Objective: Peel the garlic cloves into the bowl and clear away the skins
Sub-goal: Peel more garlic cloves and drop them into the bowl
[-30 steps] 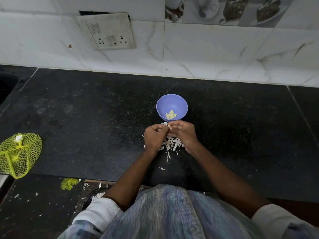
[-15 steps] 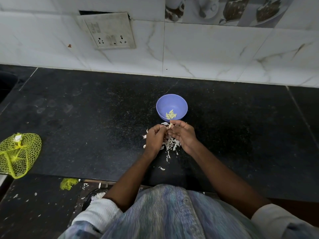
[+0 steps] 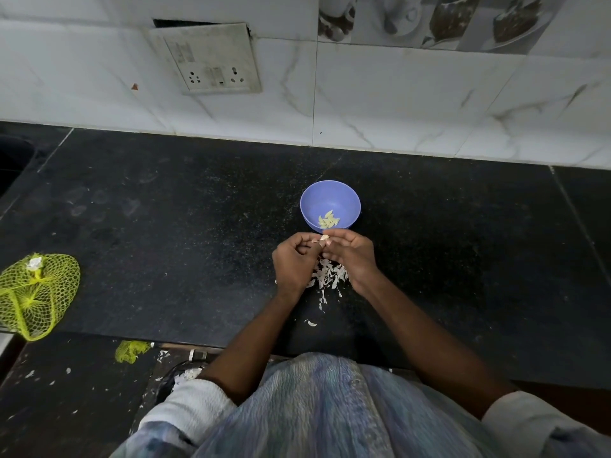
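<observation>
I had a garlic clove (image 3: 324,238) pinched between the fingertips of both hands, my left hand (image 3: 292,264) curled around its near end and my right hand (image 3: 351,252) closing on it from the other side. The clove sat just short of the blue bowl (image 3: 348,197), almost at its near rim, so the bowl lay straight ahead of my grip, away from my body. Its long axis seemed to run roughly across, from one hand to the other, though it was too small to be sure. A few peeled cloves (image 3: 328,219) already lay in the bowl's bottom. The skins (image 3: 330,276) were heaped on the dark counter (image 3: 185,226) directly below my hands. I judged the right hand sat slightly nearer the bowl, so the drop would need only a short forward reach.
</observation>
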